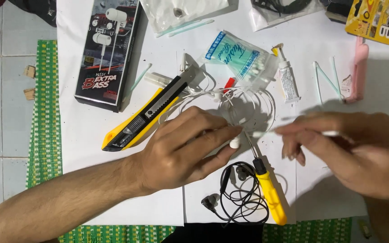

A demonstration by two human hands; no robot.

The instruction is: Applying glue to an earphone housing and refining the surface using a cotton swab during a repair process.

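**Cleaning a white earbud, midway**

Pinching a small white earbud (235, 143) between thumb and fingertips of the left hand (183, 150), near mid-sheet. Gripping a thin cotton swab (266, 133) in the closed, blurred right hand (352, 155), tip just beside the bud. Judging the work underway: used swabs (325, 78) lying scattered, glue tube (288, 80) waiting, yellow screwdriver (269, 189), black earphones (239, 193) and yellow utility knife (145, 118) lying untouched nearby.

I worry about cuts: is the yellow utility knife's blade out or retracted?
Out: the yellow utility knife shows its segmented blade extended past the body, lying near the left hand.
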